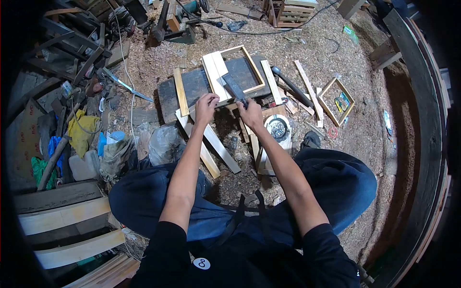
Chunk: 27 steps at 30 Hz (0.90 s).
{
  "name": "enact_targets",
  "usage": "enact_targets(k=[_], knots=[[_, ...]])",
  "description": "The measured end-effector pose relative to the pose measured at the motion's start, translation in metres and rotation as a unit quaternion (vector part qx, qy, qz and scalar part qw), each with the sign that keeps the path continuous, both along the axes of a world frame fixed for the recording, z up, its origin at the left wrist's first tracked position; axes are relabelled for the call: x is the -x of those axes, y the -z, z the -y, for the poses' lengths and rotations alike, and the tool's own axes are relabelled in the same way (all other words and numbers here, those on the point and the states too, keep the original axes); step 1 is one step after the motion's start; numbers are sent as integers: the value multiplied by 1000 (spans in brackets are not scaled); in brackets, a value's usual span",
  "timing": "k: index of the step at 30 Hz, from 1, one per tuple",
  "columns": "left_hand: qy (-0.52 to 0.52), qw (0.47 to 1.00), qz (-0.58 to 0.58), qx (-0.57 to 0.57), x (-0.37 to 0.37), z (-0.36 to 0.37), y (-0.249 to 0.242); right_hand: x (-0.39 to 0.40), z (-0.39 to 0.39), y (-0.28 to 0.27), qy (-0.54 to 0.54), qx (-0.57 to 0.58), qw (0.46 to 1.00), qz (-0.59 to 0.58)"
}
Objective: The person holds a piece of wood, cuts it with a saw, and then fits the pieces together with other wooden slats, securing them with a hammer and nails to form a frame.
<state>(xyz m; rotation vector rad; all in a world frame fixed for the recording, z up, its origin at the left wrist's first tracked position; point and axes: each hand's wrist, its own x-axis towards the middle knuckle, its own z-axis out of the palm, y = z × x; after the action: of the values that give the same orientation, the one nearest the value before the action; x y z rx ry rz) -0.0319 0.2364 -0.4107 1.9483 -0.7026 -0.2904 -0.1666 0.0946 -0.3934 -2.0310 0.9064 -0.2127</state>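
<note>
My right hand (251, 115) is closed on the short handle of a dark, broad-bladed tool (233, 87) that looks like a hatchet. Its blade lies over the right edge of the pale boards (212, 69). My left hand (206, 106) is pinched at the near end of those boards; whatever its fingertips hold is too small to make out. The boards lie side by side across the left part of a rectangular wooden frame (253, 65), on a low dark work block (168, 95).
A round white container (278, 127) of small metal pieces, seemingly nails, stands by my right forearm. A long dark-handled tool (293, 85) and a smaller wooden frame (353, 103) lie right. Loose slats (222, 150) lean before the block. Wood shavings cover the ground.
</note>
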Motion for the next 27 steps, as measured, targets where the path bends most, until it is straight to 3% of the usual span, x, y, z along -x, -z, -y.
enact_targets(k=[8,12,20,27], knots=[[-19,997,71,-18,9,2,-4,-2,-11,1,-6,-6,1000,13],[-33,997,71,-10,13,2,-2,-4,-24,7,-15,-39,999,3],[-72,992,95,26,15,1,10,-5,-51,4,-22,25,998,44],[-74,994,74,-26,22,0,2,-1,-56,21,-7,11,1000,23]])
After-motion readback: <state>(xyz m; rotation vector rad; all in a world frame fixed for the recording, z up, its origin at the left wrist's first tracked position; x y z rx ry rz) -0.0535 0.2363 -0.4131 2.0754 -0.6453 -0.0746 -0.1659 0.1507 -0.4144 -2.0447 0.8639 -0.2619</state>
